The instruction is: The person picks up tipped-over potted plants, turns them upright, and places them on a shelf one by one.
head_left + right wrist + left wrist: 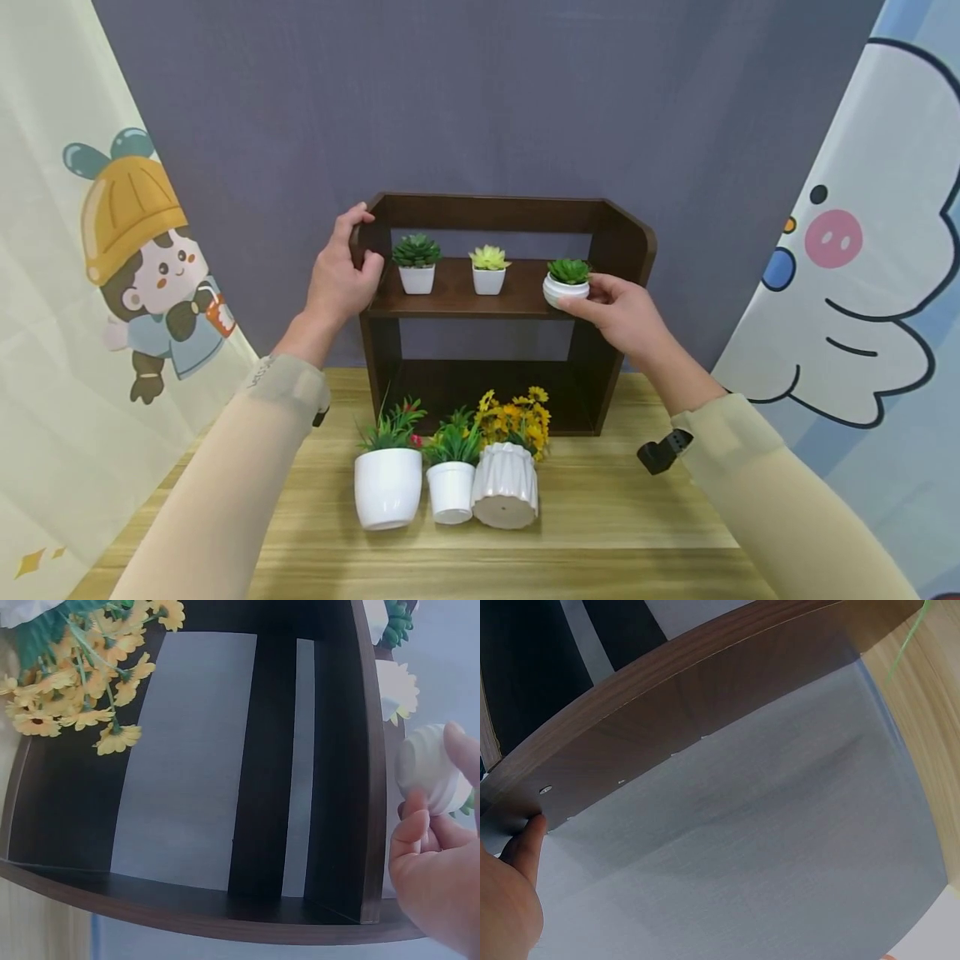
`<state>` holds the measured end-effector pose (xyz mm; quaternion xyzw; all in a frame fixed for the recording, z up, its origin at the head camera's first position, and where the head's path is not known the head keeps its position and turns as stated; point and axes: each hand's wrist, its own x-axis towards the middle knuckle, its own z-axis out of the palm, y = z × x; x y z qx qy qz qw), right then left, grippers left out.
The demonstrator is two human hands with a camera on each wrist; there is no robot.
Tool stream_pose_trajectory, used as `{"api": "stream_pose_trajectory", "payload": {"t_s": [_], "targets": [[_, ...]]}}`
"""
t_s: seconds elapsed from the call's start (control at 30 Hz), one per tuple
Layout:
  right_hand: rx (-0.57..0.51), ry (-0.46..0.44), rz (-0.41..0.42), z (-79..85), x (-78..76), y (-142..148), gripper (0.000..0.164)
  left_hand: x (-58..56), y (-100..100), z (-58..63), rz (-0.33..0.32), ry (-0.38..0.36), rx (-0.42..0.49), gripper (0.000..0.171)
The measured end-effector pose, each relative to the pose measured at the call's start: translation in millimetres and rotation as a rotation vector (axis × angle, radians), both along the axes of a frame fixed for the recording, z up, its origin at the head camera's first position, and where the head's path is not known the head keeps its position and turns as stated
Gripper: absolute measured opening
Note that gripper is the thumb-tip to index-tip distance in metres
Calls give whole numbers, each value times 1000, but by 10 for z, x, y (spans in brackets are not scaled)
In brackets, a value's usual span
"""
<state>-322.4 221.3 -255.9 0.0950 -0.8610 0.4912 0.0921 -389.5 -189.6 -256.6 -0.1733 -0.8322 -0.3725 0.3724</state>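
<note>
Dark brown is colouring the shelf unit (628,242), and on its upper board (453,287) we are seeing a dark green succulent (417,252) and a yellow-green succulent (489,257), both potted in white. The person's left hand (341,273) is grasping the unit's left side panel (381,229). The right hand (628,315) is pinching a round white pot (566,292) with a green succulent (568,270) in it, by the front edge near the board's right end; we are unable to tell whether its base is touching the board.

We are judging the step to be placing or adjusting this third plant in the row. The next move is probably calling for a level set-down in line with its neighbours, then a gentle release, the left hand steadying the unit.

Below, on the table (630,508), we are finding a large white pot (388,490), a smaller white pot (452,490) and a ribbed pot (506,479), its base facing us, perhaps awaiting their turn.
</note>
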Motion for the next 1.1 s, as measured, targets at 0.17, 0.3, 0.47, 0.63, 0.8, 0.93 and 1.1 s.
{"api": "stream_pose_trajectory", "payload": {"t_s": [0.17,0.3,0.47,0.63,0.8,0.93,1.1], "targets": [[-10,-3,-6,47,-74,-32,75,6,5,4,-1,-1,-1,56],[-28,-19,-4,72,-148,-45,73,20,7,6,-2,-5,1,56],[-27,-41,-14,90,-244,-49,71,41,10,1,-5,-8,5,55],[-5,-52,-29,95,-319,-49,77,49,15,1,2,-13,14,55],[12,-84,-45,90,-360,-39,83,36,22,15,1,-4,12,57],[35,-91,-59,76,-378,-34,83,22,22,17,-9,0,6,58],[27,-93,-73,59,-397,-52,86,35,11,13,-12,-5,8,57]]}}
